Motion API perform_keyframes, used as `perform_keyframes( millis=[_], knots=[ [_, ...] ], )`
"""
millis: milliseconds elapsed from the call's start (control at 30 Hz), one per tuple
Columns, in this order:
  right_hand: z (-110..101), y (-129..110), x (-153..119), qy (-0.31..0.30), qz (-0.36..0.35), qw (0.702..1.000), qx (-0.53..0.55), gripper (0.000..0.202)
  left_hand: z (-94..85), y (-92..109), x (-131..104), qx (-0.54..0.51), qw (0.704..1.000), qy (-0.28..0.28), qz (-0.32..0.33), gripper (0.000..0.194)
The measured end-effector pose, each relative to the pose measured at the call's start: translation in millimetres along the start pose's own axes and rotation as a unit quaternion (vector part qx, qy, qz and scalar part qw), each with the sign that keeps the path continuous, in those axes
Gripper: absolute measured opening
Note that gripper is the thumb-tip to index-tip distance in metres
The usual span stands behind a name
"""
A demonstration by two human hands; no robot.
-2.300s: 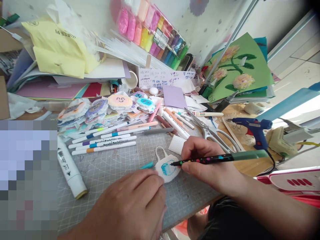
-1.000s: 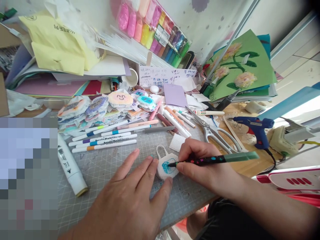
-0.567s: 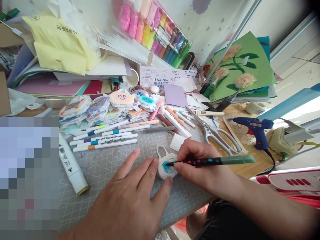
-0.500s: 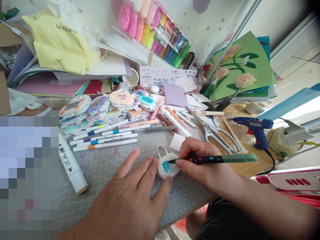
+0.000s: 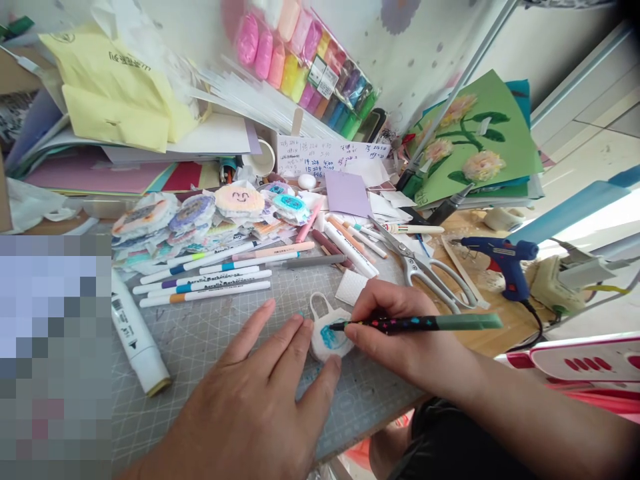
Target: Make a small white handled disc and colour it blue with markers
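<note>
1. White bag-shaped piece (image 5: 336, 351) lies on the grey cutting mat (image 5: 195, 347), towards the near edge. Its thin loop points to the far edge, and a blue patch is drawn on its face.
2. Left hand (image 5: 280, 387) is spread palm down over the mat, grasping nothing in its palm. A fingertip meets the piece's left side and the thumb its lower rim.
3. Right hand (image 5: 413, 350) is closed around a black pen (image 5: 383, 325) with coloured spots and a green end. The dark tip is at the blue patch; whether it touches, I cannot tell.
4. Just beyond the loop lies a small white pad (image 5: 347, 287), close to the right hand.
5. Slim white markers (image 5: 205, 291) lie side by side further towards the mat's far edge. A thick marker (image 5: 143, 350) lies apart at the left.
6. Behind the slim markers, decorated pieces (image 5: 240, 200) are piled up, one bearing a smiling face.
7. Grey-handled scissors (image 5: 414, 263) lie beyond the right hand, blades partly parted. A blue glue gun (image 5: 507, 252) is further right, above the wooden tabletop (image 5: 450, 248).
</note>
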State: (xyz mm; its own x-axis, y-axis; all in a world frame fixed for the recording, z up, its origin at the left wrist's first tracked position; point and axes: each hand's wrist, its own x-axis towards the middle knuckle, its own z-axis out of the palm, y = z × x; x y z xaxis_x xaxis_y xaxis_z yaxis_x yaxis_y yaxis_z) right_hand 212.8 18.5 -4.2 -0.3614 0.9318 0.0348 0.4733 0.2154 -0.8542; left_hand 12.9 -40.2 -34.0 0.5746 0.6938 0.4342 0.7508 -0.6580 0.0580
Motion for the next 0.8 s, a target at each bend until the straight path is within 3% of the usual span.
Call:
perform_keyframes(
  millis=[633, 800],
  knots=[
    [-4.8, 4.0, 3.1, 0.028, 0.006, 0.999, 0.020, 0.014, -0.3, -1.0, 2.5, 0.017, 1.000, 0.001, 0.018, 0.025],
    [-1.8, 2.7, 1.9, 0.008, 0.006, 0.999, 0.034, 0.013, 4.9, -2.0, 1.9, 0.018, 1.000, -0.014, 0.009, 0.025]
  ],
)
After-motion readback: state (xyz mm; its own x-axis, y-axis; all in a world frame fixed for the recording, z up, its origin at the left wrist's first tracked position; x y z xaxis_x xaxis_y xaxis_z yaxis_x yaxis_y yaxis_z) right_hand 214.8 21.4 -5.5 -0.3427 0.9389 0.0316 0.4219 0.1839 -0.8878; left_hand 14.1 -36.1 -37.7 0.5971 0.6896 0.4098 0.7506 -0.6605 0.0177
